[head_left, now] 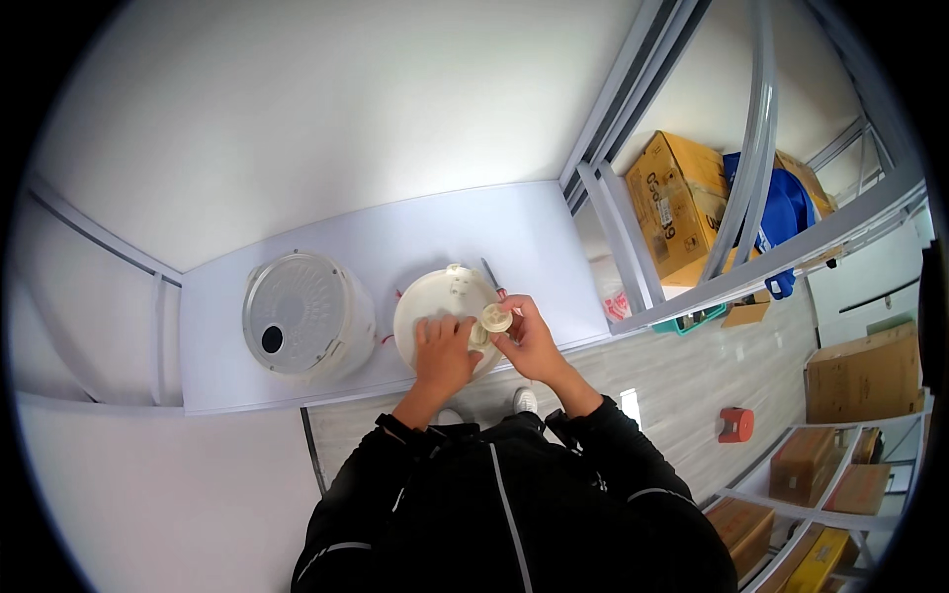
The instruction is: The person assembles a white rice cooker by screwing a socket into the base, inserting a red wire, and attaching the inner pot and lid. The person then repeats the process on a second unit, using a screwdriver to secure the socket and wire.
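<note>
A round cream-coloured plastic plate or lid (415, 306) lies at the front of the white table, with small raised fittings near its far edge. My left hand (444, 354) rests on it, fingers spread over its surface. Between the thumb and fingers of my right hand (531, 341) is a small round cream plastic cap (496, 317), held at the plate's right side. Just left of the cap sits another small cream part (478, 336), partly hidden by my left hand. Beyond my right hand lies a screwdriver-like tool (491, 274) with a dark shaft and a red end.
Left on the table (534, 227) stands a white round tub (297, 316) with a ribbed lid and a black circle. Metal framing borders the right end. Past it are cardboard boxes (682, 198), a blue bag (786, 208) and, on the floor, a red stool (735, 425).
</note>
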{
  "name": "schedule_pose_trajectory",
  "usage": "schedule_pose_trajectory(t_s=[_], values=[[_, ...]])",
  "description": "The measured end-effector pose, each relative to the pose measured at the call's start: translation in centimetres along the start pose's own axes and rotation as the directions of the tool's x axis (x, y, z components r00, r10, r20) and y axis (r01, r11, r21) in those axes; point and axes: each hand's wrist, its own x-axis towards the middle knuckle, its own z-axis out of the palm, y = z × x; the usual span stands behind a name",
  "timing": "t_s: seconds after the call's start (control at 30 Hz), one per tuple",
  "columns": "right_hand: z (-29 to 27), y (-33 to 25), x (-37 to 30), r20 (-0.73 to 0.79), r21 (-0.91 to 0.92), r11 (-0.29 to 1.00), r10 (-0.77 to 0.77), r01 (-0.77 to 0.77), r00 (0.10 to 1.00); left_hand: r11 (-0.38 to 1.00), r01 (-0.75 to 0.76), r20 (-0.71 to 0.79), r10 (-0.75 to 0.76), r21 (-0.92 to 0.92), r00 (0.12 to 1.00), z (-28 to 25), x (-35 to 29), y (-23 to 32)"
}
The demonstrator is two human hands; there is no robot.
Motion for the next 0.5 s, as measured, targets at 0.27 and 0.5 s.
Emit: schedule_pose_trajectory(t_s=[0.27, 0.5], values=[[-0.6, -0.9, 0.8, 0.024, -0.235, 0.970, -0.060, 0.064, 0.998, 1.000, 0.008, 0.017, -0.007, -0.022, 1.000, -0.4, -0.3, 0.0], [-1.0, 1.5, 0.4, -0.050, -0.030, 0.997, 0.076, -0.078, 0.996, 0.999, 0.007, 0.020, -0.006, -0.040, 1.000, -0.4, -0.1, 0.1]])
